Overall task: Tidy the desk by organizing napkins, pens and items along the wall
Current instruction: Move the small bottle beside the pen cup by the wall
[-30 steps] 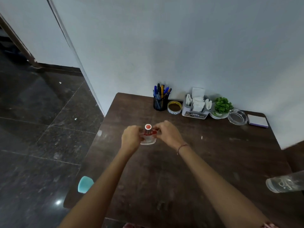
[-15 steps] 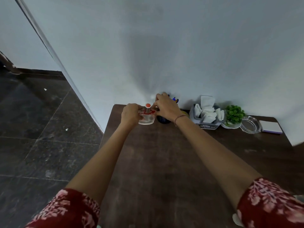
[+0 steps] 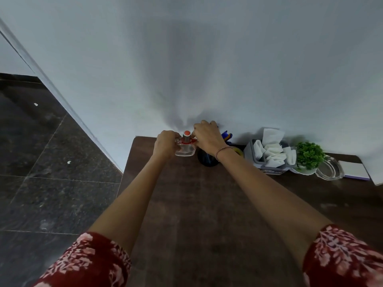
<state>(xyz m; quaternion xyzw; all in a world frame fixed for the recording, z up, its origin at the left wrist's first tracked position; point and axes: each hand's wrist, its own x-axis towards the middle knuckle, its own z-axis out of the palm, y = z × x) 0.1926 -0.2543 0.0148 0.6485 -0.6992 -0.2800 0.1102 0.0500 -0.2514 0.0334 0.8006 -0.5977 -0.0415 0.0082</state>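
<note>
Most of the tidying looks done: along the wall (image 3: 228, 59) stand a pen holder (image 3: 207, 162) with blue pens (image 3: 227, 135), a grey organiser (image 3: 273, 169) of folded napkins (image 3: 271, 151), a green plant (image 3: 309, 155), a glass ashtray (image 3: 329, 169) and a notepad (image 3: 353, 168), side by side. At the left end of that row, the left hand (image 3: 165, 142) and right hand (image 3: 207, 136) each curl round a small glass bottle (image 3: 185, 149) (clear body, red collar, red-topped cap), just beside the pen holder and close to the wall. Whether its base rests on the surface (image 3: 196, 204) I cannot tell from this angle. By my reading, what is left is to set it down, let go and perhaps square up the line. The surface is dark brown wood, scuffed in places, pushed against a white wall that carries a soft shadow. Dark stone tiles cover the floor (image 3: 51, 183) to the left.
</note>
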